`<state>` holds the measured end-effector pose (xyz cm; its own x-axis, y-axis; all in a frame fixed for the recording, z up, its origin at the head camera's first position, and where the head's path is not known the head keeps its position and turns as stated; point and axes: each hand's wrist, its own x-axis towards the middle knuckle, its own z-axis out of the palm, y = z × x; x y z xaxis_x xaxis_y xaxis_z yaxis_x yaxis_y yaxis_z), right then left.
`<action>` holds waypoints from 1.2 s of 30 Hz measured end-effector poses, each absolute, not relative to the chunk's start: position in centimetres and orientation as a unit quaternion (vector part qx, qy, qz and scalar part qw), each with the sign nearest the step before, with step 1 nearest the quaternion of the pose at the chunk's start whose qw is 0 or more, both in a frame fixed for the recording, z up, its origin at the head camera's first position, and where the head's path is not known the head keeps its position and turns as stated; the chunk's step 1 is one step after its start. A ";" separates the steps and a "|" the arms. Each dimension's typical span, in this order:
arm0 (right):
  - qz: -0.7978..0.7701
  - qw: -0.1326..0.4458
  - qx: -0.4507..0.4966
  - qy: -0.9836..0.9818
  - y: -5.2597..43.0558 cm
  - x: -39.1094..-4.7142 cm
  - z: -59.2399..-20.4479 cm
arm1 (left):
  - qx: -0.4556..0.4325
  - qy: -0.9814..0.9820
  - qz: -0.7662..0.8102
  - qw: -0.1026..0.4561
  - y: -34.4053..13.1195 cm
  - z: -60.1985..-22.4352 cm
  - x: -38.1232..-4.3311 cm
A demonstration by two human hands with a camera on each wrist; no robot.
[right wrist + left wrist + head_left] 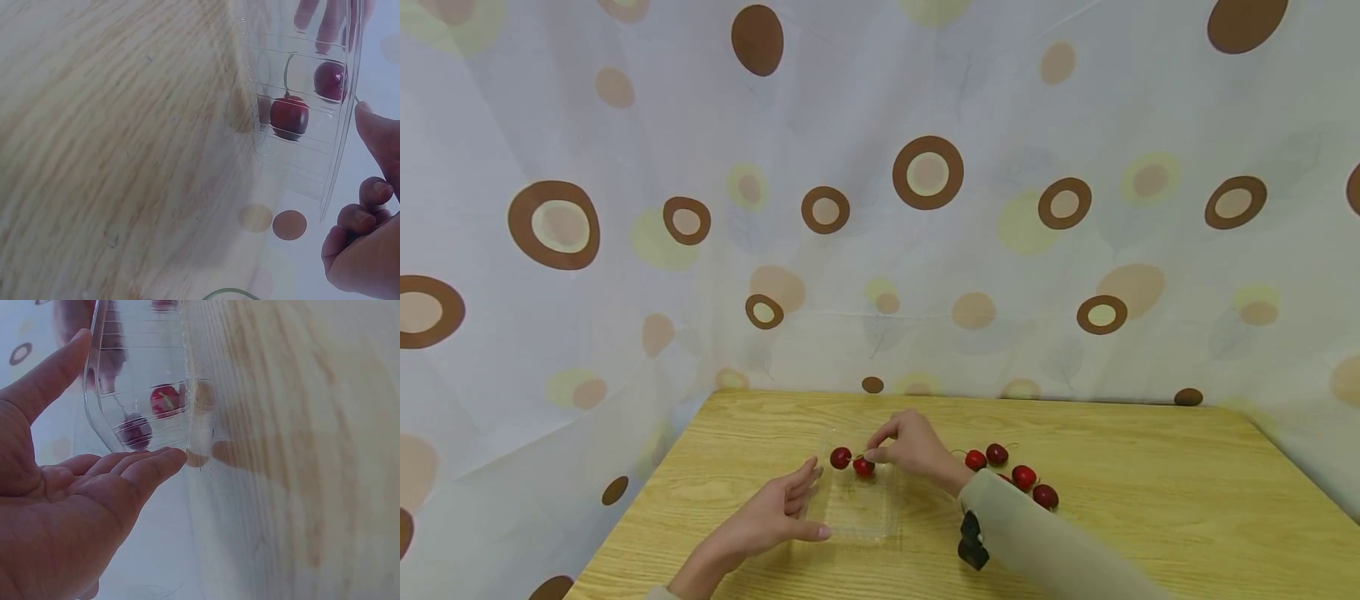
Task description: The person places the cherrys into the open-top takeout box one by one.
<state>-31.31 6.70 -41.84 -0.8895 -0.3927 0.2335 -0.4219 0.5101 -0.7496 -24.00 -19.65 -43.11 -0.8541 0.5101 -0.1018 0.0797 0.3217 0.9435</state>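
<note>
A clear plastic container (861,521) stands on the table, its walls see-through. Two cherries with stems show inside it: a dark red cherry (841,457) and a brighter red cherry (864,467). From above the container, my right hand (913,450) pinches the dark cherry's stem (119,403) between thumb and index finger. The dark cherry (330,80) hangs or rests within the walls; I cannot tell which. My left hand (775,510) is at the container's left side, thumb spread and fingers (153,472) extended along the wall, holding nothing.
Several loose cherries (1024,477) lie on the wooden table (1150,500) right of the container, partly behind the right forearm. A dark object (972,542) is at the right sleeve's cuff. A dotted curtain (880,250) hangs behind the table.
</note>
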 end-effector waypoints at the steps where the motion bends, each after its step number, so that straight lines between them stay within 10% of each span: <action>1: 0.435 0.019 0.236 -0.869 6.7 -31.3 -41.8 | 0.187 0.789 0.552 0.195 -19.6 -43.1 -24.0; 36: 0.448 0.026 0.211 -0.868 13.6 -31.2 -39.9 | 0.187 0.788 0.551 0.202 -19.6 -43.1 -23.9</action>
